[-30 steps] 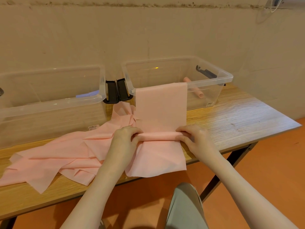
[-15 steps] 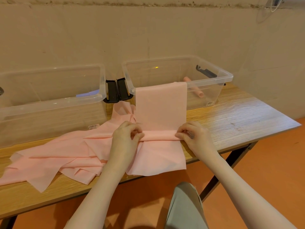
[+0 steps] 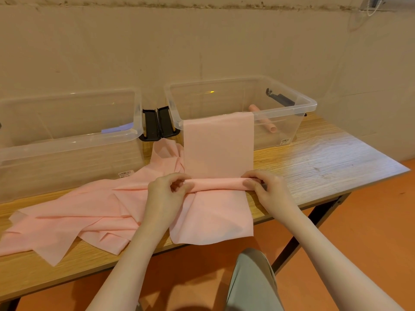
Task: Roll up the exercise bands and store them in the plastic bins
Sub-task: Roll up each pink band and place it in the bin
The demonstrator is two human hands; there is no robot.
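Rolling is under way: left hand (image 3: 166, 194) and right hand (image 3: 272, 191) pinch the pink band's (image 3: 219, 147) roll near the desk's (image 3: 325, 158) front edge; next, turn it onward evenly.

Pink band (image 3: 219, 149): flat, wide, draped over front rim of right bin (image 3: 308, 104), running down to table w/ partly rolled tube at near end; loose tail hangs off table edge. Rest of pink bands (image 3: 74, 212) crumpled left of it. Rolled pink band (image 3: 268, 125) inside right bin. Left bin (image 3: 67, 140) clear, w/ sth. bluish inside.
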